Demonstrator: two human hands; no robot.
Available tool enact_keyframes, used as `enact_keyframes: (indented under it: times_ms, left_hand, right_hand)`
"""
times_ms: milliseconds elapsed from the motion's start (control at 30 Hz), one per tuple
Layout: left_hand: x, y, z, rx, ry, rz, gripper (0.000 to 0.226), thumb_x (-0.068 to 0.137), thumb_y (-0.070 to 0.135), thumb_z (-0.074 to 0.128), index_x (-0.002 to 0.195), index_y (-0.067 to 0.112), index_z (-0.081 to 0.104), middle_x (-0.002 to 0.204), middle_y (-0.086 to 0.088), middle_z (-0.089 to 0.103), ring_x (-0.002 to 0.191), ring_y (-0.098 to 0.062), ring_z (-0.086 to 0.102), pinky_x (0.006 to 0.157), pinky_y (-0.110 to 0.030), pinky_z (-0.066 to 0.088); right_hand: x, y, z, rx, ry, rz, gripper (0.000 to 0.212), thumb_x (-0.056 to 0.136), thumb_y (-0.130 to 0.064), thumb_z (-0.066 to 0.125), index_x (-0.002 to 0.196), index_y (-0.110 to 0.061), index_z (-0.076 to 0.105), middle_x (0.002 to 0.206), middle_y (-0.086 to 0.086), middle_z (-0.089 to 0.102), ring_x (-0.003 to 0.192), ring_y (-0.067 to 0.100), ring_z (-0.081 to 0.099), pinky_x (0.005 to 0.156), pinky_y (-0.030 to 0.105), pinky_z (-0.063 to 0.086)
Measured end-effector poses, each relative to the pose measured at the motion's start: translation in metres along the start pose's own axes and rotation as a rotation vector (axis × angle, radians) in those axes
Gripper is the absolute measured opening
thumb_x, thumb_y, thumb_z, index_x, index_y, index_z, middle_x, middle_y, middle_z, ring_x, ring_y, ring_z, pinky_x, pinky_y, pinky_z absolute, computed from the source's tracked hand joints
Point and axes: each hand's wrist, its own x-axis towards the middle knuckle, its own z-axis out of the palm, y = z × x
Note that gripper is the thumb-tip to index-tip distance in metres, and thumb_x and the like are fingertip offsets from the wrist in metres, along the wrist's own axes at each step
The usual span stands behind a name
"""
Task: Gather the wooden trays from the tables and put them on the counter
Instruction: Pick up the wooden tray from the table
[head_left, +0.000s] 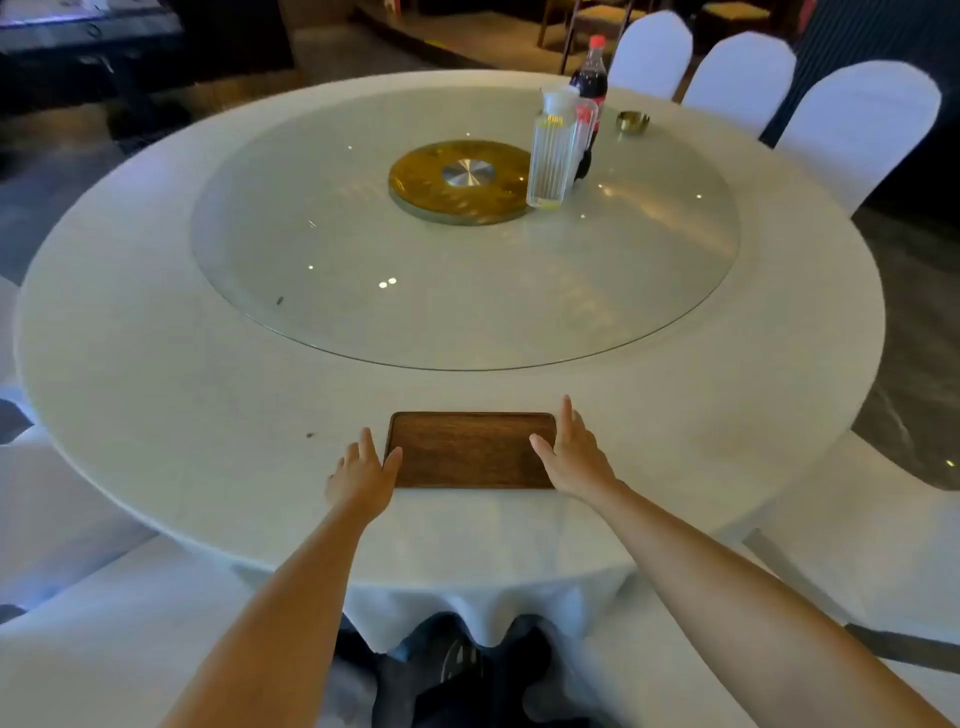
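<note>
A dark rectangular wooden tray (470, 449) lies flat and bare on the white cloth of a big round table (182, 415), near its front edge. My left hand (361, 475) is at the tray's left short side, fingers spread, thumb touching the rim. My right hand (574, 454) is at the right short side, fingers stretched out along the edge and thumb resting over the rim. Neither hand is closed around the tray.
A glass turntable (363, 291) with a gold hub (462, 182) fills the table's middle. On it stand a ribbed clear pitcher (553, 156), a cola bottle (589, 78) and a small metal bowl (632, 121). White-covered chairs (857, 130) ring the table at far right, near left and near right.
</note>
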Motion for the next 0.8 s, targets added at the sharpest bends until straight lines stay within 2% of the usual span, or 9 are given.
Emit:
enact_keyframes:
  times_ms: [133,333,467,667,800]
  left_hand:
    - [0.032,-0.001,0.008,-0.039,-0.069,-0.058,0.064,0.093,0.049,0.027,0.143,0.011,0.017,0.144,-0.017,0.037,0.128,-0.035,0.040,0.098,-0.046,0.039]
    - [0.063,0.009,0.017,0.016,-0.119,-0.055,0.054,0.094,0.047,0.027,0.129,0.007,0.033,0.120,-0.019,0.059,0.106,-0.036,0.058,0.076,-0.040,0.048]
    - [0.070,0.010,0.019,0.058,-0.133,-0.043,0.048,0.093,0.048,0.030,0.117,0.007,0.037,0.108,-0.018,0.064,0.094,-0.035,0.062,0.067,-0.038,0.048]
    - [0.071,0.009,0.017,0.024,-0.142,-0.083,0.051,0.092,0.048,0.036,0.113,0.002,0.040,0.106,-0.020,0.063,0.094,-0.035,0.061,0.067,-0.038,0.046]
    - [0.063,0.010,0.013,-0.058,-0.132,-0.114,0.049,0.093,0.043,0.039,0.114,-0.002,0.039,0.109,-0.023,0.062,0.097,-0.038,0.061,0.074,-0.042,0.050]
  right_hand:
    - [0.027,-0.003,0.006,0.078,-0.051,0.142,0.069,0.097,-0.045,0.027,0.148,-0.016,-0.009,0.151,0.018,0.023,0.134,0.034,0.034,0.107,0.046,0.032]
    - [0.052,0.000,0.018,0.164,-0.081,0.275,0.064,0.097,-0.044,0.028,0.148,-0.015,0.001,0.149,0.019,0.027,0.131,0.036,0.038,0.105,0.044,0.035]
    - [0.060,0.006,0.021,0.198,-0.093,0.319,0.059,0.097,-0.040,0.031,0.146,-0.013,0.014,0.145,0.019,0.034,0.129,0.036,0.041,0.102,0.042,0.037]
    - [0.065,0.008,0.022,0.218,-0.130,0.351,0.056,0.096,-0.036,0.036,0.143,-0.009,0.019,0.136,0.018,0.049,0.120,0.036,0.050,0.093,0.039,0.043]
    - [0.062,0.006,0.021,0.260,-0.150,0.354,0.057,0.095,-0.036,0.040,0.142,-0.009,0.021,0.137,0.017,0.048,0.122,0.035,0.049,0.095,0.039,0.042]
